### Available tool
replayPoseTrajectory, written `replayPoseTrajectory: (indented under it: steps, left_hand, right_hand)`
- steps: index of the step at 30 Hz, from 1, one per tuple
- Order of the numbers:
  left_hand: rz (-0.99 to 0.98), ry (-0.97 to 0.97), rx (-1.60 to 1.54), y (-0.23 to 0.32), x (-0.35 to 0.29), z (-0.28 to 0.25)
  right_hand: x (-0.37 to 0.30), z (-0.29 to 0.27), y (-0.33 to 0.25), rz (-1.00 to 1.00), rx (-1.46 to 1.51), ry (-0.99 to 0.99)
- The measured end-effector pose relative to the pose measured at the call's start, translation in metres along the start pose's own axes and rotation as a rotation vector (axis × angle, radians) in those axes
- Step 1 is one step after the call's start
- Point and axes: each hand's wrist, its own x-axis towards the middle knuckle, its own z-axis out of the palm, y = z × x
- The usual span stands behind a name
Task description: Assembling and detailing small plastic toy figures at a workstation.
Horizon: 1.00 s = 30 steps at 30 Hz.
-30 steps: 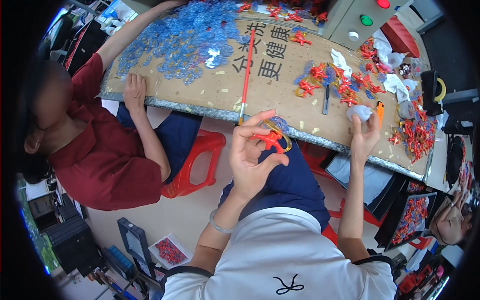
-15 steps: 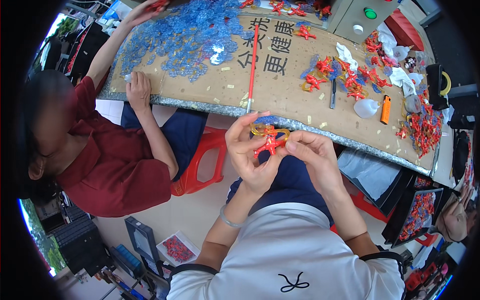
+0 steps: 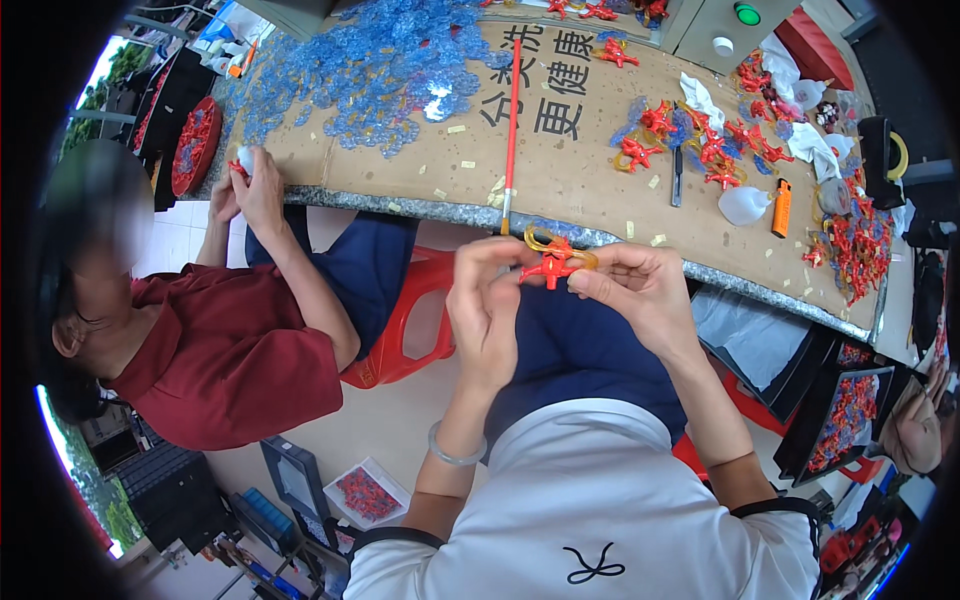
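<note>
1 glossy red plastic figure [image 3: 551, 268] w/ amber loop [image 3: 534, 241], ctr. frame, L grip [image 3: 486, 305] & R grip [image 3: 645, 300] closed on it.

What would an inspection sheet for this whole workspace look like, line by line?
Surface: table covered with cardboard, small pale scraps scattered on it.
Job's things: red piece with a yellow loop, held in front of the person.
Clutter: heaped blue pieces, red stick, slim dark tool, white bottle, orange tool.
Grips: right grip pinches the red piece; left grip is curled at its other side, contact unclear.
Cables: nothing seen.
Surroundings: seated co-worker at left, red stool, grey box with a green button.
</note>
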Motion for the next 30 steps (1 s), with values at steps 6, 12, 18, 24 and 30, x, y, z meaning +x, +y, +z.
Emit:
replayPoseTrajectory:
  steps: [6,12,18,24,30]
  left_hand:
    - [-0.370,-0.077,0.125,0.026,0.001,-0.008]
    - [-0.332,0.039,0.210,0.026,0.001,0.002]
    - [-0.285,0.052,0.199,0.024,0.002,0.007]
    - [-0.232,0.046,0.236,0.020,0.001,0.007]
    - [-0.070,0.045,0.395,0.013,-0.003,0.008]
  right_hand:
    - [0.000,0.004,0.000,-0.032,-0.072,0.009]
    - [0.001,0.003,0.004,-0.032,-0.068,0.001]
    - [0.001,0.000,0.009,-0.023,-0.008,0.028]
    - [0.003,-0.001,0.009,0.000,0.010,0.033]
    - [0.003,-0.001,0.007,-0.006,0.017,0.037]
